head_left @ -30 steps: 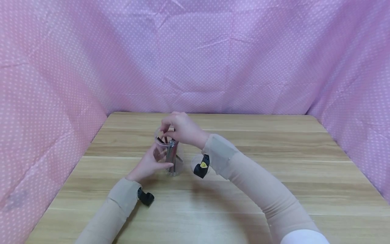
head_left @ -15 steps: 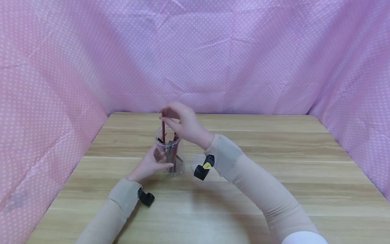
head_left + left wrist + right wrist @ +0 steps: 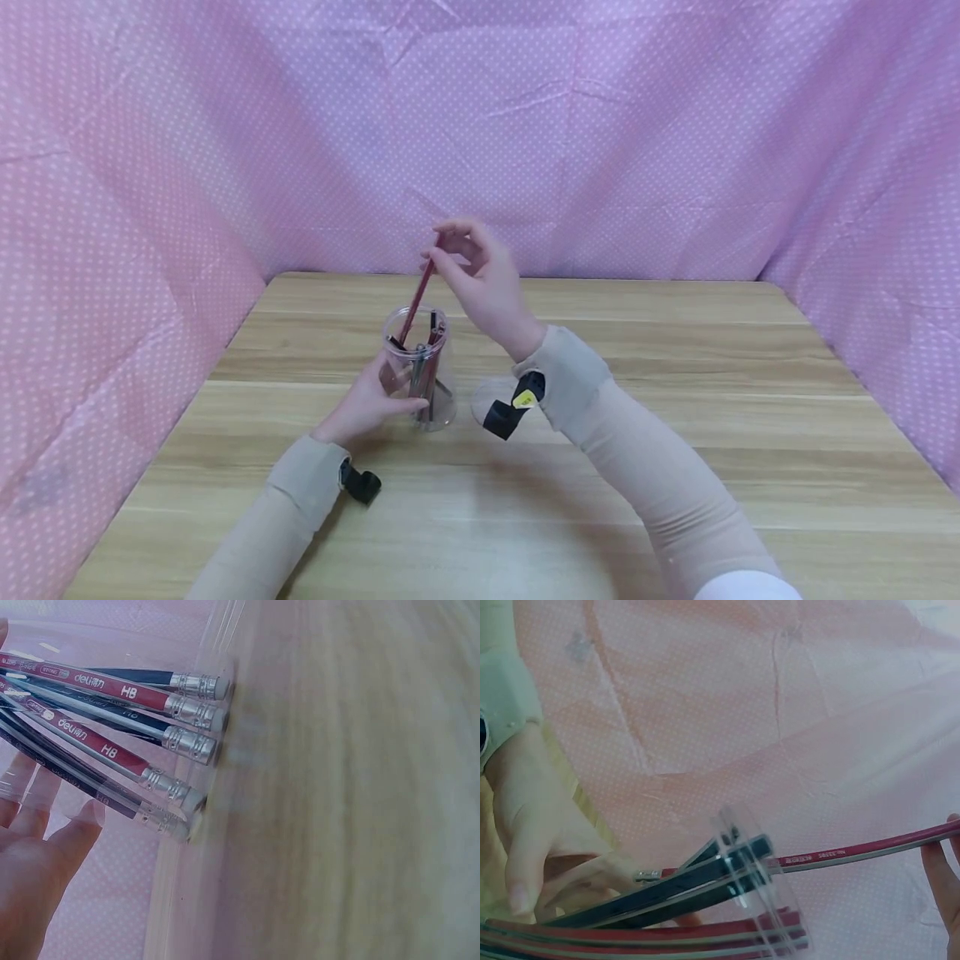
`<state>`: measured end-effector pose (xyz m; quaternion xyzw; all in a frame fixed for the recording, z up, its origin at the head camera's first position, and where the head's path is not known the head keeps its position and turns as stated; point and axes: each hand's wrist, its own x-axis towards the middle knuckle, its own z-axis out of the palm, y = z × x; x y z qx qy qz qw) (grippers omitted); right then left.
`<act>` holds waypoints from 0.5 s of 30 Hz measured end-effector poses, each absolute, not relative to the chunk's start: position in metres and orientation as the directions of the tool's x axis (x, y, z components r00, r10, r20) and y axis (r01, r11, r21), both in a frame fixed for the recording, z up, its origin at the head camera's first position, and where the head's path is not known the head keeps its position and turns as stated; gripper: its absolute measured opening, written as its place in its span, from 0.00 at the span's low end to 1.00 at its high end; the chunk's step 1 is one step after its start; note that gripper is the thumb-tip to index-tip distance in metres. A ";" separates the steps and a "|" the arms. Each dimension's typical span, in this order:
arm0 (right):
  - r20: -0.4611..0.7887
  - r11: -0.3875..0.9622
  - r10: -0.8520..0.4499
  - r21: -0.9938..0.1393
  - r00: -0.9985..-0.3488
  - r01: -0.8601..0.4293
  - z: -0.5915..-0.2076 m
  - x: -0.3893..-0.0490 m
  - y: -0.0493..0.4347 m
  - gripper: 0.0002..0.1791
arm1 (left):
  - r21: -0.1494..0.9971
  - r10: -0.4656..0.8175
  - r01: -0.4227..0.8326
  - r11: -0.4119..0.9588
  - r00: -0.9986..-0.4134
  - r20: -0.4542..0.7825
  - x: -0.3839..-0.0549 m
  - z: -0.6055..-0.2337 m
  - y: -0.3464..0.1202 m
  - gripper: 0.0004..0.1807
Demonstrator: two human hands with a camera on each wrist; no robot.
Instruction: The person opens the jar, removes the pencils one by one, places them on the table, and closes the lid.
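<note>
My left hand (image 3: 367, 404) grips a clear plastic cup (image 3: 444, 408) from its left side, fingers behind it and thumb across the front. The cup stands upright with several red and dark pencils (image 3: 112, 697) in it. In the left wrist view, their white erasers and metal ferrules are near the cup's bottom. My right hand (image 3: 487, 287) pinches the upper end of a red pencil (image 3: 418, 298) above the rim. That pencil slants up to the right. The right wrist view shows its ferrule end inside the cup and fingertips (image 3: 939, 874) on its other end.
A clear round lid-like disc (image 3: 489, 400) lies on the wooden table (image 3: 675, 400) right of the cup, partly hidden by the right wrist camera (image 3: 513, 408). A pink dotted curtain (image 3: 480, 150) hangs behind the table and along both sides.
My right hand has risen from the cup's mouth and moved right, drawing the red pencil partway out and tilting it. My left hand and the cup have stayed put.
</note>
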<state>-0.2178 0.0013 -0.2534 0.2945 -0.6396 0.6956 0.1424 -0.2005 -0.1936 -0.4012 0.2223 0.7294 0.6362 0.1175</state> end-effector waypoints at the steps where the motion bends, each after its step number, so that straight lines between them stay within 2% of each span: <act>1: 0.585 -0.169 -0.155 -0.810 -0.796 -0.562 -0.252 -0.218 0.003 0.14 | 0.981 0.475 0.174 0.091 -0.873 0.111 -0.200 -0.401 -0.193 0.57; 7: 0.527 -0.349 -0.020 -0.800 -0.850 -0.488 -0.242 -0.219 0.011 0.14 | 0.981 0.463 0.166 0.103 -0.881 0.101 -0.198 -0.402 -0.193 0.57; 12: 0.495 -0.406 0.052 -0.783 -0.867 -0.471 -0.232 -0.220 0.018 0.14 | 0.984 0.477 0.175 0.047 -0.869 0.131 -0.197 -0.402 -0.192 0.59; 15: 0.466 -0.434 0.070 -0.782 -0.882 -0.448 -0.228 -0.221 0.022 0.13 | 0.985 0.468 0.161 0.062 -0.876 0.114 -0.195 -0.402 -0.191 0.59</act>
